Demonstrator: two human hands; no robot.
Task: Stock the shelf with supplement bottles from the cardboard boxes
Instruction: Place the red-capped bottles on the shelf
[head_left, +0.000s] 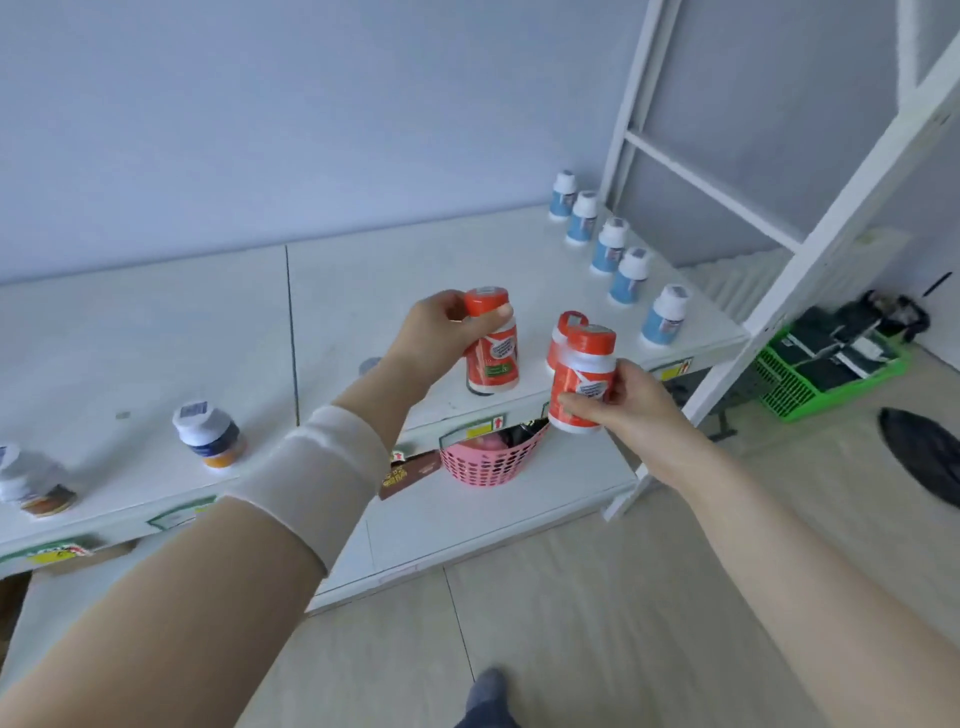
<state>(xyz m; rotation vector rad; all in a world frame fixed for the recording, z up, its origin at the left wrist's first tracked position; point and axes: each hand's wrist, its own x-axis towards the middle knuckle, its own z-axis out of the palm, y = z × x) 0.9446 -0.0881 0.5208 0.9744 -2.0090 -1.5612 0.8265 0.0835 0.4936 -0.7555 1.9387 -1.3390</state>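
My left hand (441, 332) grips an orange-capped supplement bottle (491, 358) by its top, the bottle's base resting on the white shelf (363, 291). A second orange bottle (582, 384) is in my right hand (618, 405), lifted just in front of the shelf's edge. Behind it a third orange bottle (563, 332) stands on the shelf, partly hidden. Several blue-labelled bottles (623, 275) stand in a row along the shelf's right side. No cardboard box is clearly in view.
Two darker-labelled bottles (210, 434) stand at the shelf's left front. A pink basket (483, 462) sits on the lower shelf. A white frame upright (810, 249) rises at right, with a green crate (810, 374) on the floor behind it.
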